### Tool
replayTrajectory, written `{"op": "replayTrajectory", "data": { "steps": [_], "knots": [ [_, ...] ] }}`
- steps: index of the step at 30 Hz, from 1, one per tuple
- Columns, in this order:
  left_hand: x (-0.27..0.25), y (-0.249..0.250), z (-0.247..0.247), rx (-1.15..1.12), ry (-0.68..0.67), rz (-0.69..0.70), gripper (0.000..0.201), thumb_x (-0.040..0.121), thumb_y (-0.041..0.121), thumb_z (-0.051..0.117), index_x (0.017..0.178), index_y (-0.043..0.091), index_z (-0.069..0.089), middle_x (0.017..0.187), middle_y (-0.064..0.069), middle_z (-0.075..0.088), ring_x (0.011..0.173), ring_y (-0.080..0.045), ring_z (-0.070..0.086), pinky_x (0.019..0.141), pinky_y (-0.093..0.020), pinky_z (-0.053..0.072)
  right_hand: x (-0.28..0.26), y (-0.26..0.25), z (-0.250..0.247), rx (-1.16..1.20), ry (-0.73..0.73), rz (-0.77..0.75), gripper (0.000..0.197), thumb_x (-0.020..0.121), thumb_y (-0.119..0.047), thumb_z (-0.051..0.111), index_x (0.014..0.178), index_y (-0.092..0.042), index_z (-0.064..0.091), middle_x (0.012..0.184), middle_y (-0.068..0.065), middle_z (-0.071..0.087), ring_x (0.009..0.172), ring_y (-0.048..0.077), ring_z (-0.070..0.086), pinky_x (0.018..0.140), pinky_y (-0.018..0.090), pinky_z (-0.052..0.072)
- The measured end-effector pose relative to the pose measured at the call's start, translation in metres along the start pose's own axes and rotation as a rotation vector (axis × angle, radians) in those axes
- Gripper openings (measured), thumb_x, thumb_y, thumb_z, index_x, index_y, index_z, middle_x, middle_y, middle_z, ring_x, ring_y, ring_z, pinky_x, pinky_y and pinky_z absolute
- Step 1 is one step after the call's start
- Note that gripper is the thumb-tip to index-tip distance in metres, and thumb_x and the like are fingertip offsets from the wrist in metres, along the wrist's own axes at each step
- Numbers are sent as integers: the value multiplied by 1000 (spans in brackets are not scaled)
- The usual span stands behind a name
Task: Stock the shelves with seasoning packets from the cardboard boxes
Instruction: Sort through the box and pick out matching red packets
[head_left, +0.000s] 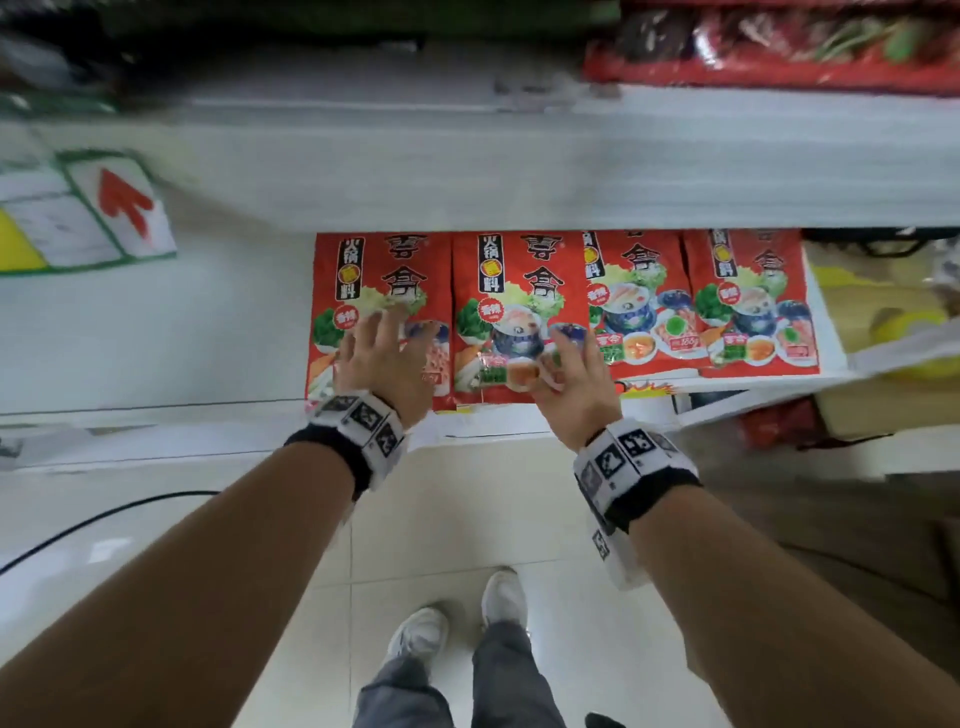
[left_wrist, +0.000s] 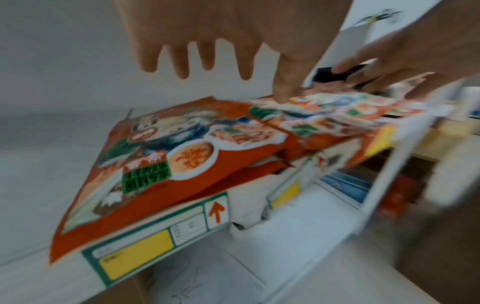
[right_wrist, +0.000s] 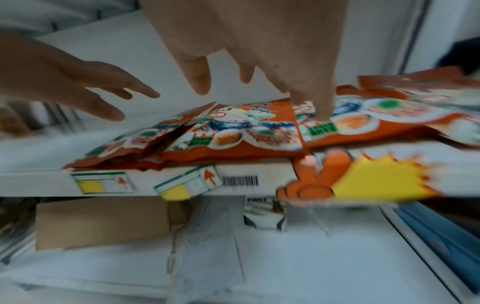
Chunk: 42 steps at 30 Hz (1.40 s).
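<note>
On the shelf: four red seasoning packets (head_left: 561, 306) lie flat side by side along the shelf edge (head_left: 519, 426), faces up, likely so the fronts read to a shopper.
Left hand (head_left: 382, 358): fingers spread and straight, over the packet at the left end of the shelf edge; the left wrist view shows the thumb tip touching or nearly touching a packet, holding nothing.
Right hand (head_left: 569, 374): fingers apart and straight, over the second packet from that end; one fingertip down on a packet in the right wrist view, no grip.
Why: both palms down look like squaring or flattening the stacks; that is a guess.
Stack depth: more packets sit under the left one, count unclear.
Cardboard box (right_wrist: 101, 222): below the shelf edge, contents not visible.
Hidden: upper shelf covers the packet tops; all views motion-blurred; price tags (left_wrist: 155, 236) on the shelf edge unreadable.
</note>
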<state>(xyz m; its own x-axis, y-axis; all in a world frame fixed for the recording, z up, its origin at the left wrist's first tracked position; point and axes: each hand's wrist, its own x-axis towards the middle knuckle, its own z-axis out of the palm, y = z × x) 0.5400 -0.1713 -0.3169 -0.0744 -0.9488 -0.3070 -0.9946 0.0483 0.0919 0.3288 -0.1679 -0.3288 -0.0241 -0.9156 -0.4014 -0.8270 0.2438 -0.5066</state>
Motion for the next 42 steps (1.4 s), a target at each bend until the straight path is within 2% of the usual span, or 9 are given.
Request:
{"op": "replayTrajectory", "data": {
  "steps": [4, 11, 19, 22, 25, 28, 35, 39, 42],
  "knots": [
    [-62, 12, -16, 28, -298, 187, 54, 91, 40, 46, 142, 27, 32, 151, -4, 27, 139, -26, 24, 114, -40, 23, -104, 44, 1, 306, -149, 265, 45, 92, -16, 56, 135, -10, 44, 132, 17, 53, 111, 22, 55, 93, 27, 43],
    [-125, 108, -104, -107, -243, 427, 43, 93, 34, 46, 135, 26, 43, 139, -2, 48, 125, -22, 45, 103, -30, 37, -213, 57, -82, 516, 183, 377, 28, 90, -13, 51, 115, -7, 61, 97, 14, 69, 79, 18, 59, 59, 19, 42],
    [-254, 299, -178, -264, -80, 912, 37, 91, 27, 51, 128, 23, 52, 129, 0, 56, 117, -18, 52, 95, -27, 41, -405, 106, -185, 616, 871, 345, 18, 89, -12, 56, 104, -15, 65, 100, -5, 60, 100, 12, 55, 91, 25, 40],
    [-327, 374, -175, -334, -55, 1108, 33, 90, 28, 54, 123, 25, 55, 125, 3, 57, 114, -15, 53, 93, -24, 39, -504, 154, -207, 616, 1105, 387, 14, 90, -12, 55, 95, -23, 61, 99, -4, 63, 96, 12, 57, 89, 21, 43],
    [-413, 446, -157, -453, -74, 1301, 28, 88, 24, 57, 115, 22, 61, 117, 4, 61, 109, -12, 55, 87, -15, 35, -610, 204, -217, 583, 1277, 471, 21, 89, -13, 55, 84, -33, 61, 84, -14, 63, 80, -1, 57, 65, 0, 40],
    [-493, 506, -130, -553, -129, 1426, 21, 87, 21, 57, 107, 25, 65, 110, 8, 63, 104, -9, 56, 87, -15, 37, -710, 249, -217, 505, 1432, 584, 23, 91, -15, 53, 84, -36, 58, 86, -23, 58, 84, -6, 54, 67, 6, 38],
    [-581, 592, -99, -564, -161, 1567, 15, 86, 28, 59, 100, 29, 65, 107, 13, 63, 103, -5, 54, 86, -16, 36, -826, 310, -219, 514, 1639, 783, 15, 91, -9, 51, 91, -19, 63, 82, -8, 61, 79, 12, 57, 73, 30, 48],
    [-583, 647, -114, -555, -89, 1489, 21, 87, 33, 58, 105, 25, 65, 114, 6, 63, 108, -13, 55, 81, -21, 40, -836, 333, -249, 476, 1590, 808, 13, 90, -16, 53, 96, -16, 65, 80, -10, 62, 67, 6, 54, 54, 19, 46],
    [-563, 692, -122, -439, -68, 1407, 28, 88, 34, 55, 112, 22, 64, 121, -3, 60, 110, -21, 55, 87, -27, 41, -818, 352, -281, 508, 1499, 841, 22, 90, -18, 55, 109, -11, 64, 103, 1, 66, 93, 17, 61, 79, 29, 49]
  ]
}}
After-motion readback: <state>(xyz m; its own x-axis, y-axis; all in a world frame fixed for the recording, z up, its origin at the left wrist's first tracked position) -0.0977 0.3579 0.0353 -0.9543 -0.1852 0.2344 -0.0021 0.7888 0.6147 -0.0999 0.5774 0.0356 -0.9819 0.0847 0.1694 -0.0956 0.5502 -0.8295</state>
